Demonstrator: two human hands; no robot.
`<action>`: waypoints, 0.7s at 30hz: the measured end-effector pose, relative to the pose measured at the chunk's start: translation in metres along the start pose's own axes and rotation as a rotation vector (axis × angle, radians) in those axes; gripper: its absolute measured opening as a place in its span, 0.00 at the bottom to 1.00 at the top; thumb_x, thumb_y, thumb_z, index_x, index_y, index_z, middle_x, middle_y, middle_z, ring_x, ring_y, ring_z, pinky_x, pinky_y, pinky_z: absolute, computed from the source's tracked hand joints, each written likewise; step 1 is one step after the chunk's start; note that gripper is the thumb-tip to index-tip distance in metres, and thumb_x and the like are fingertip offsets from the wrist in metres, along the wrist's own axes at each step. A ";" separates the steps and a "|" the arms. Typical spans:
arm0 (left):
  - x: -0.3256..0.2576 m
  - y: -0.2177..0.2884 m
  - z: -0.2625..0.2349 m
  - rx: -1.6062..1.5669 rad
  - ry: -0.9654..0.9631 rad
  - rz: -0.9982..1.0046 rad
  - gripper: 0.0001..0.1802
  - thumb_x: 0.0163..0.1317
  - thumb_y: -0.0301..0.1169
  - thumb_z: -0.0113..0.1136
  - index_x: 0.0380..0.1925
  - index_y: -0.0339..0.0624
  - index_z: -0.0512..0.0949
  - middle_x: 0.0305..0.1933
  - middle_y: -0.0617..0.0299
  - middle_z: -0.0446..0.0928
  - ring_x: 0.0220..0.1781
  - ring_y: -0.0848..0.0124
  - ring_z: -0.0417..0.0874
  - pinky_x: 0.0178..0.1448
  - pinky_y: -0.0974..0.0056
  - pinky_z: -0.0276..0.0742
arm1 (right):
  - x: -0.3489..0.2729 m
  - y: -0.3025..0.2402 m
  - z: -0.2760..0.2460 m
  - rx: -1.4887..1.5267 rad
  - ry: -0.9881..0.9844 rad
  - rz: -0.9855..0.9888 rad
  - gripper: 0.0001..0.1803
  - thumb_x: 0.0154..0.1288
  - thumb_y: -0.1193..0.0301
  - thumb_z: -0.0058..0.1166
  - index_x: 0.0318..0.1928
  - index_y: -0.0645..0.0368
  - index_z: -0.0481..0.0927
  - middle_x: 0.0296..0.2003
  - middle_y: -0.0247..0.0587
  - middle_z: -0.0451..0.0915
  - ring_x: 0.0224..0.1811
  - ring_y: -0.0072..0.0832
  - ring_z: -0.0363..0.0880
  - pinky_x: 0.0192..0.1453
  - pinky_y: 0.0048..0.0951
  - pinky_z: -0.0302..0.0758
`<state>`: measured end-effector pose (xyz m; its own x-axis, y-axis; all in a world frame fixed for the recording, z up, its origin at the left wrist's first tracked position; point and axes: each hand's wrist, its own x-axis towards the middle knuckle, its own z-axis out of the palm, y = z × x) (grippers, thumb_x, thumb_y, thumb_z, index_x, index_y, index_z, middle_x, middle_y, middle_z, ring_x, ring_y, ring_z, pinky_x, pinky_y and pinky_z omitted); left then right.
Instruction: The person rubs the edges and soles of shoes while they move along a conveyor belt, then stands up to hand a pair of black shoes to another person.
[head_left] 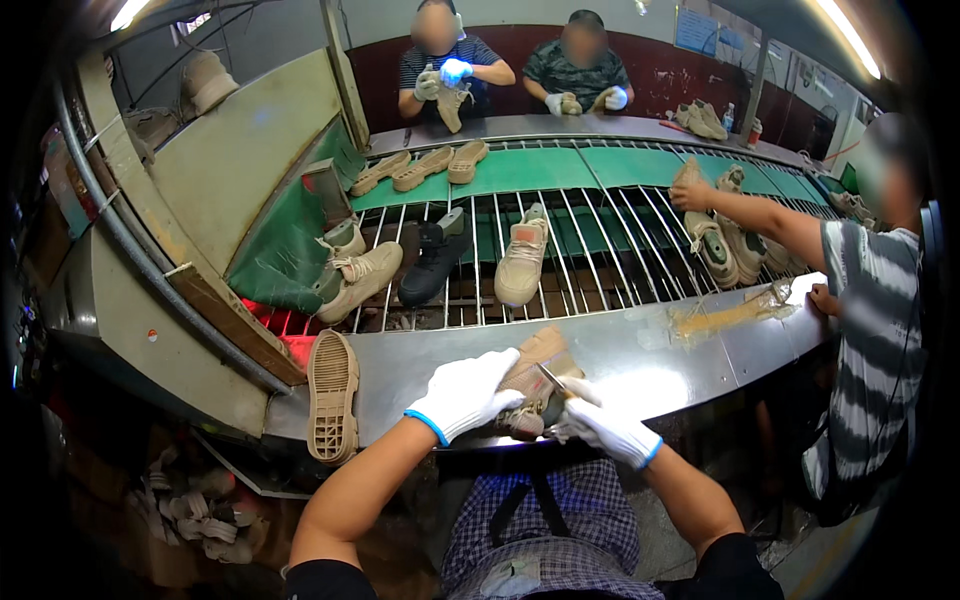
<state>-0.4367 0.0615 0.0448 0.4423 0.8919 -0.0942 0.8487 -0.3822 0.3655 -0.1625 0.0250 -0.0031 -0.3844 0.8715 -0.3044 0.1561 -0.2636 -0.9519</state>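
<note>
A beige shoe point(541, 362) lies tilted over the near edge of the metal ledge, its sole side facing up and away. My left hand point(468, 393), in a white glove with a blue cuff, grips it from the left, thumb low on its side. From the right, my right hand point(603, 425), gloved alike, holds a slim tool point(552, 380) by its handle. The tool's dark thin end points up left against the shoe; whether it is a blade or a brush, I cannot make out. My right fingertips are partly hidden beside the shoe.
A loose tan sole point(333, 395) rests left on the metal ledge point(420, 350). Beyond, a bar conveyor point(590, 270) carries a beige shoe point(523, 258), a black shoe point(433, 262) and several others. Two people sit across; another person's arm point(765, 213) reaches in from the right.
</note>
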 end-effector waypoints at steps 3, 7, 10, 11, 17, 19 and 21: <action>0.004 -0.003 -0.005 0.050 0.037 0.129 0.36 0.68 0.51 0.66 0.71 0.48 0.73 0.62 0.50 0.83 0.59 0.48 0.86 0.61 0.48 0.83 | -0.018 -0.005 -0.012 -0.109 0.161 -0.158 0.29 0.81 0.66 0.53 0.77 0.58 0.70 0.61 0.42 0.82 0.50 0.28 0.83 0.56 0.31 0.83; 0.001 0.016 -0.015 0.113 0.025 0.137 0.42 0.59 0.53 0.75 0.68 0.42 0.73 0.58 0.46 0.83 0.56 0.47 0.87 0.59 0.47 0.83 | -0.036 -0.012 -0.023 -0.593 0.279 -0.396 0.26 0.78 0.62 0.57 0.73 0.51 0.76 0.57 0.50 0.86 0.56 0.44 0.87 0.62 0.42 0.82; 0.013 0.027 0.004 0.127 0.173 0.174 0.56 0.49 0.58 0.81 0.71 0.35 0.68 0.58 0.44 0.82 0.56 0.47 0.87 0.59 0.48 0.84 | -0.051 -0.017 -0.012 -0.893 0.342 -0.336 0.23 0.77 0.60 0.59 0.67 0.53 0.82 0.53 0.51 0.88 0.54 0.47 0.88 0.59 0.42 0.84; 0.025 0.031 0.016 0.159 0.198 0.219 0.58 0.49 0.59 0.80 0.72 0.35 0.67 0.59 0.45 0.82 0.56 0.47 0.87 0.59 0.48 0.84 | -0.051 -0.012 -0.010 -0.927 0.373 -0.301 0.23 0.76 0.60 0.59 0.67 0.53 0.82 0.52 0.50 0.88 0.52 0.47 0.88 0.57 0.42 0.84; 0.055 0.053 0.029 0.190 0.183 0.104 0.58 0.54 0.62 0.75 0.72 0.29 0.66 0.55 0.42 0.81 0.47 0.48 0.90 0.52 0.50 0.87 | -0.027 -0.024 0.019 -0.943 0.459 -0.282 0.28 0.76 0.64 0.55 0.75 0.43 0.73 0.34 0.47 0.86 0.35 0.45 0.87 0.43 0.46 0.85; 0.051 0.041 0.030 0.245 0.221 0.110 0.54 0.55 0.59 0.75 0.71 0.30 0.67 0.53 0.44 0.81 0.47 0.50 0.89 0.51 0.49 0.86 | -0.023 -0.040 0.030 -1.000 0.274 -0.225 0.27 0.76 0.65 0.55 0.73 0.45 0.74 0.34 0.49 0.86 0.37 0.46 0.89 0.40 0.47 0.85; 0.047 0.031 0.030 0.268 0.216 0.095 0.50 0.57 0.54 0.75 0.71 0.33 0.67 0.52 0.47 0.80 0.48 0.51 0.88 0.50 0.49 0.85 | -0.023 -0.048 0.036 -0.962 0.125 -0.259 0.25 0.76 0.65 0.56 0.71 0.48 0.75 0.37 0.50 0.87 0.39 0.48 0.89 0.42 0.49 0.85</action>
<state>-0.3806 0.0839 0.0239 0.4755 0.8690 0.1373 0.8653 -0.4901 0.1049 -0.1940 0.0023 0.0484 -0.4212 0.9064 -0.0334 0.7716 0.3387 -0.5385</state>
